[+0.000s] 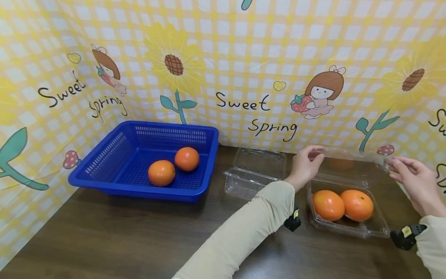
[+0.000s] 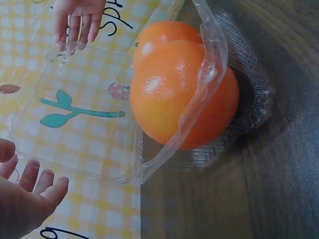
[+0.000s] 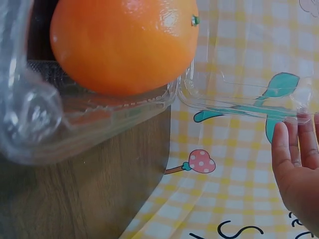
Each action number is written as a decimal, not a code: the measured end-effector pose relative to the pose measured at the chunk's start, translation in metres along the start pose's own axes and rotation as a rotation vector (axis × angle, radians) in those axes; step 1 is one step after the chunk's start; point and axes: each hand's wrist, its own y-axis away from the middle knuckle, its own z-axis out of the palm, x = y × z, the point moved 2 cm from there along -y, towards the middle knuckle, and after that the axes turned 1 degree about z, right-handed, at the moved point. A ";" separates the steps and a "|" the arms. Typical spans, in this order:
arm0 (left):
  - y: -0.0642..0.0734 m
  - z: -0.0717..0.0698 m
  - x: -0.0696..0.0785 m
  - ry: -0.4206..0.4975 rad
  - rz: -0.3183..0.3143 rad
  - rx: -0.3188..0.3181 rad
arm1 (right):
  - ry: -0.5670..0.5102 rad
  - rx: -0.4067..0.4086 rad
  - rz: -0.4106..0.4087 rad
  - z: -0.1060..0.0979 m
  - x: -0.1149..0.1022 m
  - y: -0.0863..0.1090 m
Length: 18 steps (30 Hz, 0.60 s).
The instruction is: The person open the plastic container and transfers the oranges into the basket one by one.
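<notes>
A clear plastic clamshell box (image 1: 378, 228) stands on the right of the table with its lid (image 1: 345, 170) raised at the back. Two oranges (image 1: 328, 205) lie side by side in its base; they look large in both wrist views. At the lid's left upper corner my left hand (image 1: 307, 162) pinches the edge between thumb and fingers, the other fingers spread in the left wrist view. My right hand (image 1: 416, 182) holds the opposite corner by its fingertips, with its fingers fairly straight in the right wrist view (image 3: 301, 169).
To the left sits a blue plastic basket (image 1: 118, 182) with two more oranges (image 1: 161, 173) in it. A second clear clamshell box (image 1: 240, 184), lid up, stands behind my left forearm. A yellow checked cloth (image 1: 230, 58) hangs behind the brown table (image 1: 156, 232).
</notes>
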 end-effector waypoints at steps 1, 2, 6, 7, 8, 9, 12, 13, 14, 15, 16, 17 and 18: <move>0.000 0.001 -0.001 0.004 -0.009 0.000 | -0.048 0.000 -0.007 -0.004 0.011 -0.007; 0.000 0.001 -0.001 0.004 -0.018 0.000 | -0.086 -0.002 -0.008 -0.007 0.020 -0.012; 0.002 0.005 -0.003 0.003 -0.044 -0.003 | -0.143 0.006 0.002 -0.015 0.039 -0.024; 0.002 0.006 -0.003 0.006 -0.048 -0.004 | -0.165 0.007 0.005 -0.016 0.041 -0.025; 0.003 0.006 -0.003 0.008 -0.053 -0.006 | -0.182 0.005 0.008 -0.016 0.042 -0.026; 0.003 0.007 -0.003 0.014 -0.059 -0.011 | -0.184 0.005 0.014 -0.016 0.042 -0.026; 0.004 0.007 -0.006 0.026 -0.084 -0.025 | -0.201 0.005 0.036 -0.012 0.040 -0.026; 0.004 0.007 -0.007 0.031 -0.094 -0.030 | -0.198 0.006 0.044 -0.010 0.040 -0.026; 0.004 0.007 -0.008 0.034 -0.105 -0.033 | -0.204 0.004 0.054 -0.009 0.039 -0.026; 0.005 0.007 -0.009 0.036 -0.117 -0.035 | -0.217 0.001 0.059 -0.007 0.039 -0.025; 0.005 0.007 -0.010 0.037 -0.125 -0.035 | -0.242 -0.003 0.061 -0.004 0.038 -0.025; 0.005 0.007 -0.011 0.037 -0.133 -0.036 | -0.280 -0.010 0.065 -0.002 0.037 -0.023; 0.005 0.007 -0.012 0.037 -0.138 -0.037 | -0.306 -0.020 0.064 0.001 0.036 -0.022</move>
